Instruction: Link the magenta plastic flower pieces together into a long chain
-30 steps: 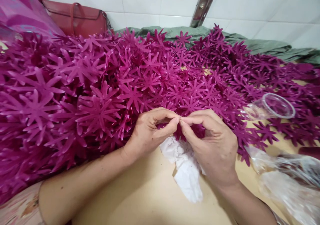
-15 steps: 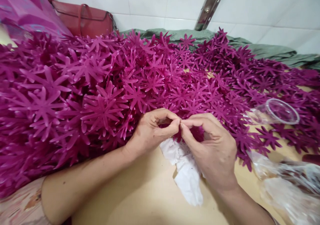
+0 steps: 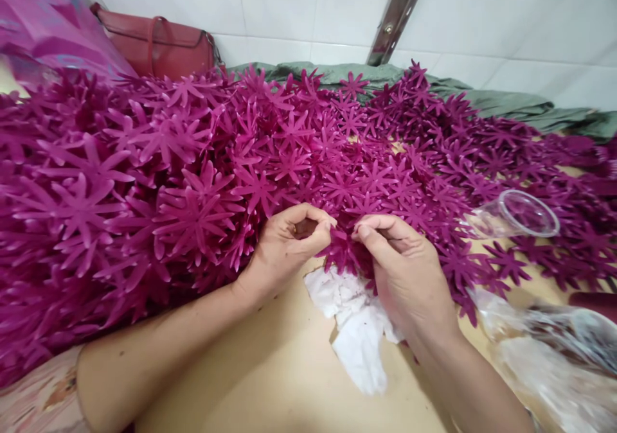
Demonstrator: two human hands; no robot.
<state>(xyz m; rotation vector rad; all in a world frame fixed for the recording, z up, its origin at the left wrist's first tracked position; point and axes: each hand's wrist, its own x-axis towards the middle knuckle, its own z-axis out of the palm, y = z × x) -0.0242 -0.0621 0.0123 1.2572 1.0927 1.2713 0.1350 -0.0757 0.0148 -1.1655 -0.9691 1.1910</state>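
Now, fingertip gap: we see the left hand (image 3: pixel 284 247) and right hand (image 3: pixel 412 269) apart at the tips; half a second ago those tips met.
Meaning: we read it as the joint pinch being let go or drawn apart; whether a fine strand bridges the gap, we can't tell.
Left hand grip: thumb and forefinger curled into a narrow ring; anything between the tips is too small for us to tell.
Right hand grip: narrow, thumb close to forefinger; we can't tell what, if anything, it pinches.
Purple flower piece (image 3: pixel 343 253): just below the gap, beside the flower heap (image 3: pixel 193 221), more exposed than before, partly behind the right fingers.
Pointing: its visible petals fan toward us and outward.
Long axis: none we can pick; it looks radial.
White tissue (image 3: pixel 359 356): crumpled on the table (image 3: pixel 231 381), nearer us than the piece.
Clear cup (image 3: pixel 489 220): tipped over, rim rightward.
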